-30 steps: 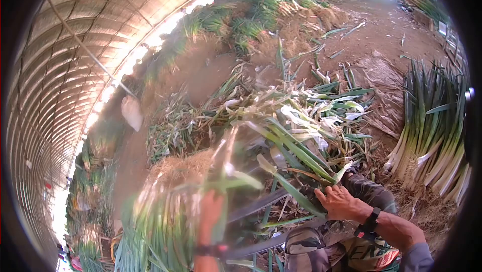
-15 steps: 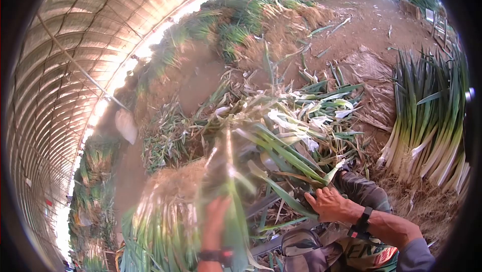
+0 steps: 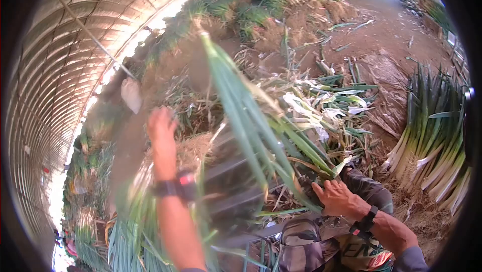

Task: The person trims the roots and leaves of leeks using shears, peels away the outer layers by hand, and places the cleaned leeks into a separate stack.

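A long green onion (image 3: 236, 94) slants in mid-air at the centre, root end up at the left and leaf tips down beside my right hand. My left hand (image 3: 161, 124), slightly blurred, is raised apart from it at the left, fingers loosely bent with nothing seen in them. Below that hand lies a bundle of green onions (image 3: 133, 237) with brown roots. My right hand (image 3: 339, 199) rests low by my knee, fingers curled next to leaf ends; what it grips is hidden. Stripped leaves and pale peelings (image 3: 311, 111) lie in a heap ahead of it.
Trimmed green onions (image 3: 434, 131) form a tall stack at the right, beside a crumpled brown sheet (image 3: 384, 89). More bundles (image 3: 241, 13) lie along the far left side on bare soil (image 3: 371, 36). A curved ribbed roof (image 3: 65, 71) arches over the left. A camouflage bag (image 3: 301, 252) sits below.
My left hand has moved up and left, away from the green onion it was on. That green onion has swung up, root end higher. My right hand stays nearly in place.
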Demonstrator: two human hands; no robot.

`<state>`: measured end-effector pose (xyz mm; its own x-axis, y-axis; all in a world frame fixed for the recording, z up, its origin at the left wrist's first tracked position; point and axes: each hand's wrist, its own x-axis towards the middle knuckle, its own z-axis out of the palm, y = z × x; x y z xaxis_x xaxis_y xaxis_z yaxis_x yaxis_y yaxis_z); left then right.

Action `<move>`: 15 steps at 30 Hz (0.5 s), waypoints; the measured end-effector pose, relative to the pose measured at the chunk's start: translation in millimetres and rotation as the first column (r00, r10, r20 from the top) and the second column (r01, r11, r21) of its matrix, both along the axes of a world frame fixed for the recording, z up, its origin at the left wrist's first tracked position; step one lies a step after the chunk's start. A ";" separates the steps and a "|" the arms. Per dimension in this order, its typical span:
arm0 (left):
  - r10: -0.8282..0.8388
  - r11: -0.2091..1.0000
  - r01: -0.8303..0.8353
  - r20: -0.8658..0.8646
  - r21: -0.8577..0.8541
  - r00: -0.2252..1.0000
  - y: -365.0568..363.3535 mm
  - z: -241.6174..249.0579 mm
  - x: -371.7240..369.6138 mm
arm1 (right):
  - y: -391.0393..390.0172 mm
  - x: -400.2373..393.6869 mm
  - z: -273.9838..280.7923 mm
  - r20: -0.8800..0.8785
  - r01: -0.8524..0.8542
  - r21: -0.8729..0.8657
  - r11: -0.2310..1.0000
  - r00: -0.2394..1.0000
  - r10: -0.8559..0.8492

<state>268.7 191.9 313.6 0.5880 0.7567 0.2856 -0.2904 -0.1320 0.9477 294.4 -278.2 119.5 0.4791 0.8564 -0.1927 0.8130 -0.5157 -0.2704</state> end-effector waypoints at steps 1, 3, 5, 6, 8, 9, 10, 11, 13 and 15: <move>0.068 0.996 -0.060 -0.109 0.073 0.992 5.7 -26.1 -28.6 | 1.0 -1.8 -0.8 -0.004 -0.002 -0.018 1.000 1.000 0.002; 0.256 0.948 -0.159 -0.363 0.277 0.896 29.9 -94.1 -95.2 | -0.9 -0.2 -4.8 -0.006 -0.003 -0.051 0.999 1.000 0.002; 0.459 0.842 0.004 -0.720 0.540 0.520 37.4 -142.8 -153.6 | -1.2 -0.6 -6.6 -0.010 0.000 -0.053 0.999 1.000 0.000; 0.554 0.776 0.069 -0.730 0.627 0.400 34.2 -167.2 -181.5 | -1.4 -1.1 -3.7 -0.019 0.002 -0.049 0.999 1.000 -0.003; 0.700 0.655 0.160 -0.673 0.738 0.239 25.3 -221.2 -227.4 | -0.2 -1.5 1.9 -0.045 0.008 -0.060 0.998 0.999 -0.010; 0.752 0.601 0.177 -0.627 0.779 0.205 20.9 -240.7 -242.4 | 1.6 -0.8 2.6 -0.039 0.006 -0.074 0.997 0.999 -0.009; 0.798 0.547 0.197 -0.578 0.814 0.171 21.9 -257.9 -253.9 | 2.9 -0.8 2.2 -0.034 0.004 -0.090 0.996 0.999 -0.007; 0.806 0.534 0.214 -0.569 0.818 0.165 17.7 -260.6 -258.3 | 3.2 -0.8 -0.7 -0.028 0.000 -0.110 0.994 1.000 -0.003; 0.815 0.512 0.250 -0.557 0.822 0.159 4.0 -253.5 -257.3 | 5.1 -1.7 -9.0 -0.012 -0.004 -0.082 0.997 1.000 0.003; 0.822 0.519 0.241 -0.556 0.820 0.123 2.2 -256.6 -254.7 | 7.9 -3.3 -1.9 -0.038 -0.002 -0.068 0.998 0.999 0.000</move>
<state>13.9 194.0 56.9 0.5296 0.8090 0.2550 0.8449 -0.5297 -0.0742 291.1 -270.3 117.6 0.4696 0.8411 -0.2685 0.8032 -0.5332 -0.2655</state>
